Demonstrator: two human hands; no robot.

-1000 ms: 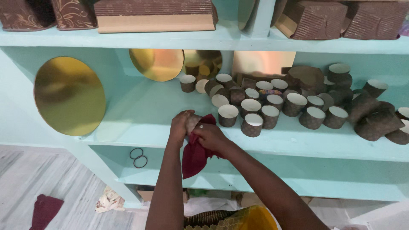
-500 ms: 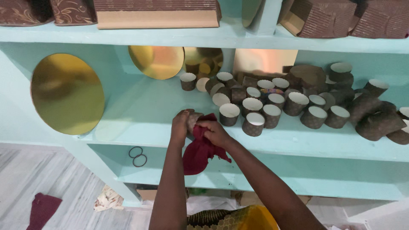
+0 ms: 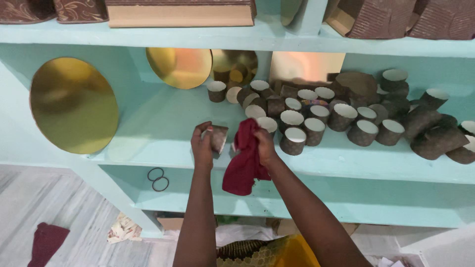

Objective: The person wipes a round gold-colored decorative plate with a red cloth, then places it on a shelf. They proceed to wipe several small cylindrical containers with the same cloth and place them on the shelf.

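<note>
Left hand [image 3: 202, 147] grips a small brown paper cup [image 3: 218, 139] above the front lip of a pale turquoise shelf [image 3: 163, 128], fingers closed round the cup's wall so that its mouth is free; the cup lies tipped on its side, its long axis running roughly from nine to three o'clock, the open end apparently turned towards three o'clock and the cloth, though the angle leaves the rim partly hidden. Just beside it, at three o'clock, the right hand [image 3: 263, 148] is clenched on a dark red cloth [image 3: 245, 160], bunched at the top where the fingers pinch it and hanging loose below the shelf edge, a hold that judging by its nearness to the cup suits wiping. At nine o'clock from the hands a large round gold board [image 3: 74, 105] leans against the shelf's side wall, and a smaller gold disc [image 3: 179, 66] leans on the back wall at eleven o'clock. From one to three o'clock a crowd of matching brown cups [image 3: 341, 116] stands or lies on the shelf, most upright with pale insides showing, several at the far right toppled. Two dark rings [image 3: 157, 179] lie on the lower shelf at seven o'clock.
</note>
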